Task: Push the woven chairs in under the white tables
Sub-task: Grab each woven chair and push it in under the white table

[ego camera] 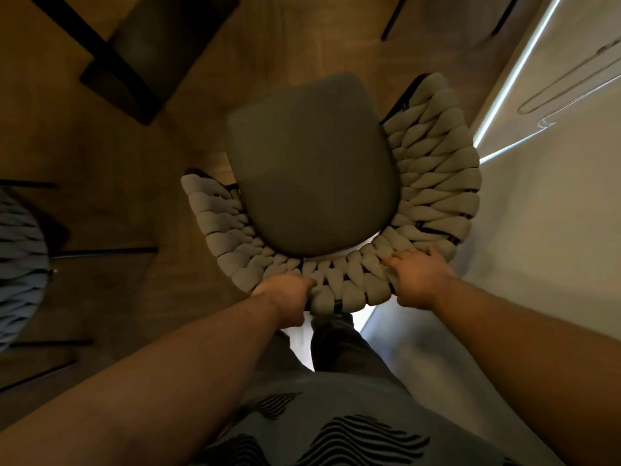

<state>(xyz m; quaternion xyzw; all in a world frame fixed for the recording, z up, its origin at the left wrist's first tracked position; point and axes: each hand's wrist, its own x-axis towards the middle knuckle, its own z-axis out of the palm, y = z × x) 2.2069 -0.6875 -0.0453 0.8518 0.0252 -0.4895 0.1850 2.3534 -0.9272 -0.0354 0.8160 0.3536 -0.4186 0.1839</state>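
Chair (316, 169) stands on the floor just ahead of the person, its woven back rim clasped by left grip (285, 297) and right grip (418, 280), fingers curled over it. Pushing looks underway. Next, probably steer it rightward toward the pale tabletop (537, 230).

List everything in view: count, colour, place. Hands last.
woven chair: one, beige weave, centre
seat cushion: one, grey, on that chair
second woven chair: one, pale weave, left edge, partly cut off
dark furniture: one, black, top left, kind unclear
white surface: one, right side, table or wall unclear
floor: brown wood
left hand: one, grips the chair's back rim, left of centre
right hand: one, grips the same rim, right
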